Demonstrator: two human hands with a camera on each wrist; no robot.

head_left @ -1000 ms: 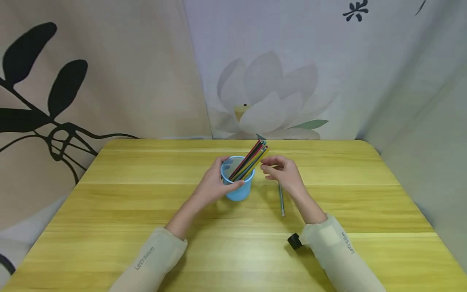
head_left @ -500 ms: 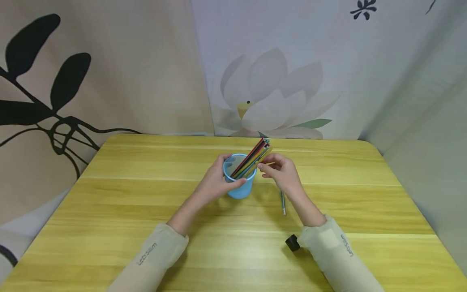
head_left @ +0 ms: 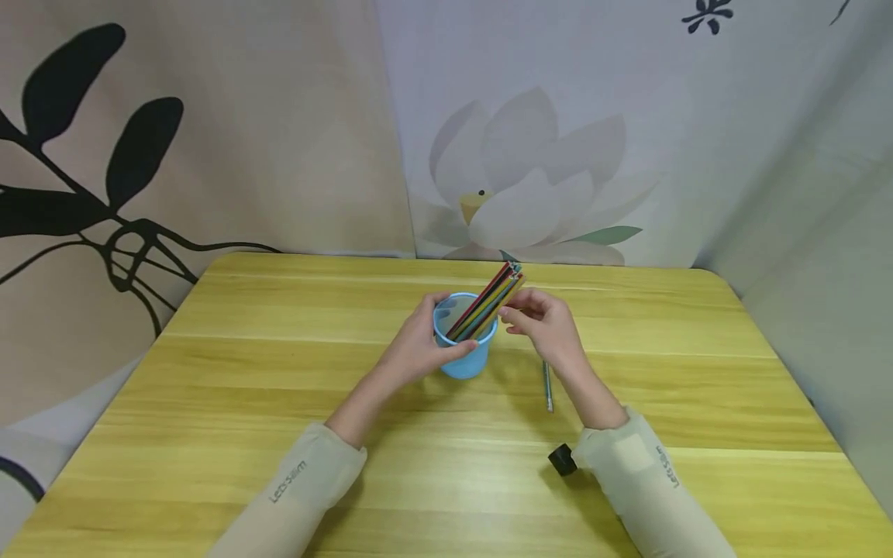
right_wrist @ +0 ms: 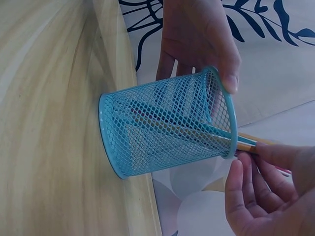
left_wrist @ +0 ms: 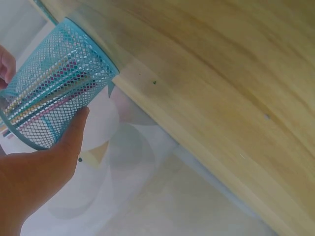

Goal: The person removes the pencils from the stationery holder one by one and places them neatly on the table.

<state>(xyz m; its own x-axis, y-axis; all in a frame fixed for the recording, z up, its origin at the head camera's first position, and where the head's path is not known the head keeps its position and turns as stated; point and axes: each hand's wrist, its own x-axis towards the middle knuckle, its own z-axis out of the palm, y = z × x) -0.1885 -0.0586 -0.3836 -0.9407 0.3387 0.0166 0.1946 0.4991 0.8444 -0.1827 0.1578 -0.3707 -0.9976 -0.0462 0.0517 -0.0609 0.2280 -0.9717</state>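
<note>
A light blue mesh pen cup (head_left: pixel 466 363) stands on the table, its near-round rim facing up. My left hand (head_left: pixel 418 341) grips it from the left, thumb across the front of the rim and fingers round the far side. Several pencils (head_left: pixel 486 304) in red, black, yellow and teal lean to the right inside; their lower ends show through the mesh (right_wrist: pixel 167 128). Just outside the rim, my right hand (head_left: pixel 551 325) pinches a yellow pencil of the bunch between thumb and fingers. In the right wrist view its thumb (right_wrist: pixel 278 155) lies on that pencil.
One teal pencil (head_left: pixel 548 391) lies on the wooden table (head_left: pixel 209 434), partly hidden by the right forearm. A small black object (head_left: pixel 562 460) sits by the right sleeve cuff. Printed curtains (head_left: pixel 279 155) hang behind the table's back edge.
My right hand has moved in from beside the pencils and now pinches one at the cup's rim. The left hand keeps its grip on the cup. The head view has shifted slightly.
</note>
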